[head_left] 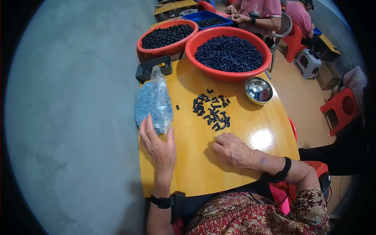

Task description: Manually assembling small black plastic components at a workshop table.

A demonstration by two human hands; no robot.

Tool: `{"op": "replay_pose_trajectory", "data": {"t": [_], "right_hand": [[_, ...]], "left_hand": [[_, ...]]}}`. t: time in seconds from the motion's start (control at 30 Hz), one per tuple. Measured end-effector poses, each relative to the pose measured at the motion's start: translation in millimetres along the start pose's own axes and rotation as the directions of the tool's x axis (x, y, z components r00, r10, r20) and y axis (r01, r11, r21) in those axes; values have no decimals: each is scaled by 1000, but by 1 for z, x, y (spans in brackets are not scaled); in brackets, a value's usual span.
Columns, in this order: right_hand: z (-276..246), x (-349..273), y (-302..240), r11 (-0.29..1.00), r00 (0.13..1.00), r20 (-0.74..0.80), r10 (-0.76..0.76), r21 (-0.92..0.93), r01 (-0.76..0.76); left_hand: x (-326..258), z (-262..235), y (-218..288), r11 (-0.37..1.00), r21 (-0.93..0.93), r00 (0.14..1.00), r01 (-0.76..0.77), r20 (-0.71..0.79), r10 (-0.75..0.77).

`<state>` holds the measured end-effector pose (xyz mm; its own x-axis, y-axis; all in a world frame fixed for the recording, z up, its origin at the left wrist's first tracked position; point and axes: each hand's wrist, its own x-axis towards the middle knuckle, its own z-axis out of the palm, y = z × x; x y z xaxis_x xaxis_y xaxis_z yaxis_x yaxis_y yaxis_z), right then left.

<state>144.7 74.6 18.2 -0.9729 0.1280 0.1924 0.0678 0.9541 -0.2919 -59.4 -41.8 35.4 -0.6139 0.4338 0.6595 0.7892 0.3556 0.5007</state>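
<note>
At the table's left edge lies a clear plastic bag full of small blue-grey pieces. My left hand is at its lower end, fingers stretched out and thumb apart; the fingertips seem to touch the bag. My right hand rests on the yellow table, its fingers curled in; whatever they may hold is hidden. Just beyond it, short dark tube-like pieces are scattered in a loose pile. One single dark piece lies beside the bag. To the right stands a shiny metal bowl with a few dark pieces inside.
A big red basin heaped with dark tubes stands at the table's far end. Behind are another red basin of black pieces and a blue tray. A dark grey box borders the bag. People in pink sit beyond; a red stool stands right.
</note>
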Motion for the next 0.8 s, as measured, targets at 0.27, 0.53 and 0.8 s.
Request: {"op": "replay_pose_trajectory", "data": {"t": [0.27,0.53,0.8], "right_hand": [[3,3,-1,998,999,40,-19,-64,21],[2,-1,2,998,999,-16,-32,-61,31],[4,-2,5,997,997,-67,-49,-68,45]], "left_hand": [[50,3,-36,931,-181,947,317,119,-300],[108,-20,-27,954,-166,964,250,-54,-262],[102,-15,-25,943,-210,959,259,-57,-276]]}}
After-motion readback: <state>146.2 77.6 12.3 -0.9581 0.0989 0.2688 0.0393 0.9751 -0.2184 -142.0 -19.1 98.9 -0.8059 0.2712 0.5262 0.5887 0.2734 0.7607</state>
